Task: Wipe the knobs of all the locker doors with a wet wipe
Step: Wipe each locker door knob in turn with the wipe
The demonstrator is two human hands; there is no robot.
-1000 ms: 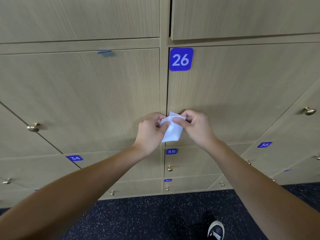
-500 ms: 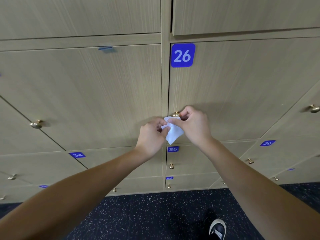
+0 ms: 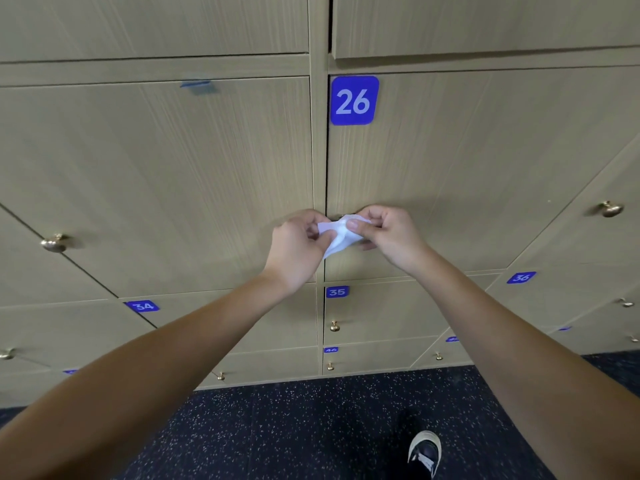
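White wet wipe (image 3: 337,237) is bunched up between both hands, nearest thing to the camera apart from the forearms. Left hand (image 3: 298,245) pinches the wipe's left edge with curled fingers, right hand (image 3: 389,233) pinches the upper right part with thumb and forefinger, so both are gripping it and neither is free. The bit that matters: the knob of door 26 (image 3: 341,216) sits directly behind the wipe, just past the fingertips, right at the door's left edge next to the gap between doors. Only a sliver of brass shows above the wipe, so I can't tell if the cloth is actually touching it yet or just held in front. My guess is the right hand is a touch nearer and would do the wrapping, pushing straight forward toward the door, while the left just keeps the wipe spread. Farther out, plenty of other knobs wait: 1 on the door to the left (image 3: 53,242), 1 on the door to the right (image 3: 611,209), and lower down the knob under label 35 (image 3: 334,326) plus smaller ones near the floor. Label 26 (image 3: 353,100) sits well above the hands. Looks like lots of doors still to go, judging by the rows visible.
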